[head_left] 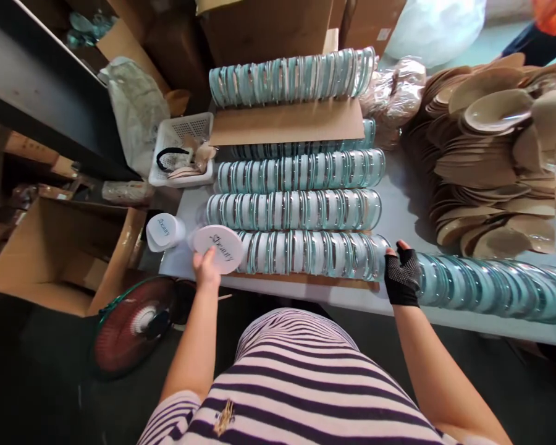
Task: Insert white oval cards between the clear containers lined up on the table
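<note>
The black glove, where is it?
In the head view, the black glove is right of centre, on the right hand, between the front glass row and the right-side glass row.

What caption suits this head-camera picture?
Left hand holding a printed disc, gloved right hand beside stacked glassware.

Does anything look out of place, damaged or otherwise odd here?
Nothing looks spilled or visibly broken. Two mild oddities: a cardboard sheet partly hides one row of glassware, and the right hand wears a black fingerless glove while the left hand, holding a printed pale disc, is bare.
</note>
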The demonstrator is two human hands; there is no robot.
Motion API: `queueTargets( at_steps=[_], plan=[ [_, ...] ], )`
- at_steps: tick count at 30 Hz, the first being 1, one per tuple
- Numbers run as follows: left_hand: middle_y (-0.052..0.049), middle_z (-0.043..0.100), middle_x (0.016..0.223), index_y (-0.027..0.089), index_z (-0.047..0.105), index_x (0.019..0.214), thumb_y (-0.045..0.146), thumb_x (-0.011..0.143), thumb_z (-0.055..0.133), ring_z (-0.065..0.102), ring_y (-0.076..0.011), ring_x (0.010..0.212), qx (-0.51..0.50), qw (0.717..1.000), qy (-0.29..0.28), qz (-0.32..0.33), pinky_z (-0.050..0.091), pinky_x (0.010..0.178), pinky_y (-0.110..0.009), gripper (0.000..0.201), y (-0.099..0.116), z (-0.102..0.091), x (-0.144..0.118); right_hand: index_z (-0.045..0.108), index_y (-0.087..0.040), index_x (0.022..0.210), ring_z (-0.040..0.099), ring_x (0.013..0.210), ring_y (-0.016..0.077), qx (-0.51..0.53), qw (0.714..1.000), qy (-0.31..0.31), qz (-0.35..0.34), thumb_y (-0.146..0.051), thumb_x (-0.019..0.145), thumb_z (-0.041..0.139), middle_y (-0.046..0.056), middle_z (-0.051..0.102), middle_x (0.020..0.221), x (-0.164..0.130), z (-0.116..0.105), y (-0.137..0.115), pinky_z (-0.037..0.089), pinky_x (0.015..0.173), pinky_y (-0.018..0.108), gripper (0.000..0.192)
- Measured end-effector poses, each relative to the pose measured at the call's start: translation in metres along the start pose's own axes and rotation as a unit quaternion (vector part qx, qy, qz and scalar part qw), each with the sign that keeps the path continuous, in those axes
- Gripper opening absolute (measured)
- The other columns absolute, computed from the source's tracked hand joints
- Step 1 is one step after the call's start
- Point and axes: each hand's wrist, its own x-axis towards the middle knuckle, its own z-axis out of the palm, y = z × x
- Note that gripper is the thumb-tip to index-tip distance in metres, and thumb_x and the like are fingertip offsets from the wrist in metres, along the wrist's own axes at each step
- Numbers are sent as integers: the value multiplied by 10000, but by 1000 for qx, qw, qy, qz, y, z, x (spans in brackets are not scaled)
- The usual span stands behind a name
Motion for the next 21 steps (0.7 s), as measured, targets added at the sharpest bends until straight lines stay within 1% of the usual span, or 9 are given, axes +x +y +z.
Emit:
queueTargets(
  at_steps=[1,3,6,9,12,14,17,19,21],
  plan=[
    [-1,694,944,214,622,993,198,654,736,641,-150,839,-9,999,-30,-36,501,815,-303,359,-4,9,-11,548,-142,1326,555,1252,289,29,998,-30,-36,-562,853,541,182,604,1328,-11,9,-22,363,1123,496,632],
    [-30,704,875,187,640,949,262,656,748,658,-182,792,-24,987,-101,-124,518,768,-331,322,-14,27,-32,512,-190,1382,571,1251,277,119,979,-143,-86,-594,867,550,162,600,1351,-40,34,-72,381,1120,490,655],
    [-55,727,874,163,671,949,286,647,759,682,-204,787,-49,950,-201,-235,535,742,-340,338,-25,48,-61,414,-243,1489,415,1420,265,229,919,-283,-153,-660,865,556,125,418,1549,-89,79,-150,350,1164,440,764],
    [-72,744,863,145,700,953,284,650,778,693,-206,759,-71,893,-296,-330,547,724,-333,342,-23,52,-77,546,-237,1401,423,1409,273,236,876,-375,-193,-695,881,511,92,489,1501,-118,109,-203,315,1182,426,694],
    [-51,752,854,166,710,941,322,691,785,701,-188,769,-94,852,-349,-378,550,731,-302,304,-15,45,-74,650,-245,1284,517,1317,276,195,864,-435,-164,-670,894,519,70,574,1420,-122,118,-224,353,1146,437,592],
    [-20,750,842,192,705,936,321,705,791,702,-167,771,-96,839,-365,-392,547,725,-273,278,-10,37,-66,677,-252,1244,530,1301,275,203,869,-426,-150,-684,883,527,64,596,1396,-119,118,-228,364,1134,440,583],
    [-20,738,794,185,705,920,319,721,792,699,-162,721,-67,809,-395,-431,545,681,-262,255,-9,28,-54,673,-252,1251,509,1323,256,259,871,-390,-149,-720,910,429,58,611,1377,-119,120,-229,336,1154,435,629],
    [-42,725,753,165,708,891,328,739,781,699,-174,694,-50,794,-407,-448,547,661,-271,234,-11,25,-51,696,-234,1205,542,1277,250,254,867,-407,-136,-728,924,375,61,650,1311,-123,125,-230,354,1138,437,652],
    [-52,717,727,162,704,871,331,753,771,697,-180,676,-44,797,-405,-446,550,656,-279,217,-15,25,-50,703,-229,1179,570,1225,249,232,871,-419,-106,-731,916,390,60,674,1255,-129,130,-231,394,1097,438,648]
  ],
)
